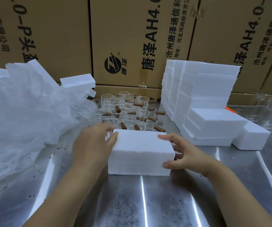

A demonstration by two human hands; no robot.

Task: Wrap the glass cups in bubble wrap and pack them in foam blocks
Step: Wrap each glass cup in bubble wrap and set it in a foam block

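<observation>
She's got one foam block [140, 153] lying flat near the middle of the counter [148, 202], long axis running left to right, and a hand on each short end. The left hand [92, 145] wraps the left end with its fingers curled over the top far corner. The right hand [186, 154] clamps the right end, forefinger on the top far corner and thumb low at the near edge. So both hands are closed around the same block. A rough line runs along its front face, perhaps a seam between two halves, though I can't be sure from here. The cups [125, 110], clear glass with brown handles, stand bunched just behind the block toward the back edge, none of them wrapped as far as I can see. The wrap [25, 115] is heaped along the left edge, and the stack [202, 95] of spare foam sits on the right, in front of the cartons [132, 38]. The left hand is the nearer one to both cups and wrap, almost touching the front cup, so I'd expect it to reach back while the right steadies the block.
</observation>
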